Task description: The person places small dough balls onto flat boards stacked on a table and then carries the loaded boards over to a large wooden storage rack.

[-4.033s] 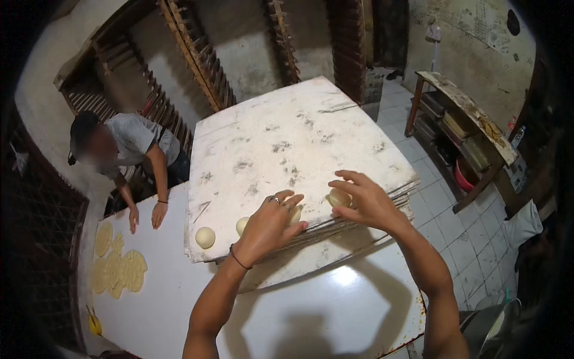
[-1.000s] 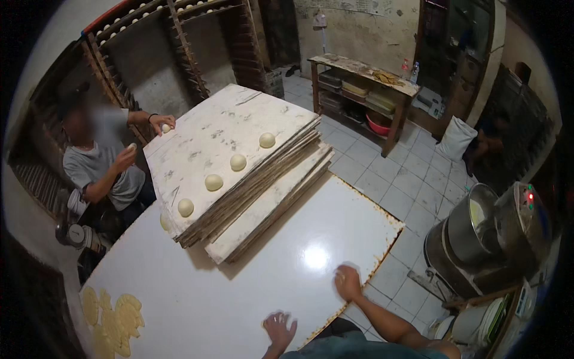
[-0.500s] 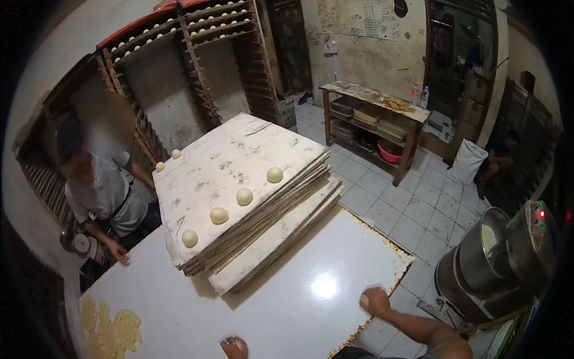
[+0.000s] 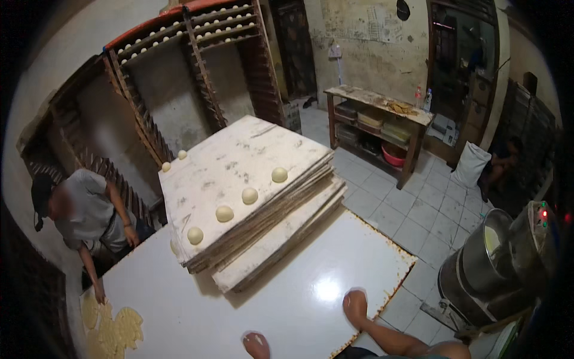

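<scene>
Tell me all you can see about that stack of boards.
The stack of boards lies on the white table: many thin, wooden-looking layers with rough brownish edges. Its whitish top bears dark smudges. The layers are uneven, lower ones jutting out at the near side like a ledge. Six pale balls rest on top, four along the near edge and two by the left corner. Neither the left hand nor the right hand touches it.

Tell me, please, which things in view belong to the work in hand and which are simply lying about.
Part of the work: dough balls, stacked boards, flattened dough pieces, white table.

Apparently just lying about: red basin, white sack, bottles.
</scene>
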`<state>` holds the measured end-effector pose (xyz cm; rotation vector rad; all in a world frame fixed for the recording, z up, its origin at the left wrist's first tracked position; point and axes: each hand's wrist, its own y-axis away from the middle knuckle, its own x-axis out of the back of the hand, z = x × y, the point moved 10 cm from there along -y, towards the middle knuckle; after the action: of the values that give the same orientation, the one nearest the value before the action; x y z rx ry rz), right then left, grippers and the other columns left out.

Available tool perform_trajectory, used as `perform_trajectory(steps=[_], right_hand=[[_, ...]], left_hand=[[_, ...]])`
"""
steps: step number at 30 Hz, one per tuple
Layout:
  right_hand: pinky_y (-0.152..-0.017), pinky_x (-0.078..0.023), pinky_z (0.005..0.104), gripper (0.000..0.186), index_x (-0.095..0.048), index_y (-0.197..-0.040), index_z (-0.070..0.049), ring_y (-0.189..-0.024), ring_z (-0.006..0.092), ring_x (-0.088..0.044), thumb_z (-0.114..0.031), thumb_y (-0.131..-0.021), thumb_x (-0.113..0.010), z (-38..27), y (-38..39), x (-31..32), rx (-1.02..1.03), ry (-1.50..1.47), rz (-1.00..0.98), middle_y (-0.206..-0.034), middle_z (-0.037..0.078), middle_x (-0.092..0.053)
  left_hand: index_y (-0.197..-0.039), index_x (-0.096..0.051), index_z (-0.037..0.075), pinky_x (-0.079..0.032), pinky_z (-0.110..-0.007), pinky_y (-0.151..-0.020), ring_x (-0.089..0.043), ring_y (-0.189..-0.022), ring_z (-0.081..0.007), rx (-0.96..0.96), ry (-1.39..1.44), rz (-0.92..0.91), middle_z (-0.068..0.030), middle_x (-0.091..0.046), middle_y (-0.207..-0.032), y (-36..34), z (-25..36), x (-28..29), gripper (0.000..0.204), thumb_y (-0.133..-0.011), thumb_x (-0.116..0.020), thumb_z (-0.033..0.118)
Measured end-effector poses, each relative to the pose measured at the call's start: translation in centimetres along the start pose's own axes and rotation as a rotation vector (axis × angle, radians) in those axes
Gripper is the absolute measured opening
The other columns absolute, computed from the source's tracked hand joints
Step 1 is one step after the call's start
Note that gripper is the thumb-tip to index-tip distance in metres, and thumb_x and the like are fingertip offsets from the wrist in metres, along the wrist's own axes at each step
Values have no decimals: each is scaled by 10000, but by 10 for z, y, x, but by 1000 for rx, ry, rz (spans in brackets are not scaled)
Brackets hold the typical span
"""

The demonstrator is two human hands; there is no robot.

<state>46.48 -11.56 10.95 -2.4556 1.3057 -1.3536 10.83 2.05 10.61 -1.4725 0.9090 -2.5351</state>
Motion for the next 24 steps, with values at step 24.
perform_trajectory(steps=[24], right_hand=[[-740,-415,429,40,-568,-691,-11,-784,346,-529,-45,-679,-586,8,47,1,96,-25,-356,-748,172,-561]], left_hand=[[-905,-591,-38,-445,-455,-804,-573,-804,-325,-96,-190,-189,-189,-616,-797,63,-93,20,227,-821,-546,168]])
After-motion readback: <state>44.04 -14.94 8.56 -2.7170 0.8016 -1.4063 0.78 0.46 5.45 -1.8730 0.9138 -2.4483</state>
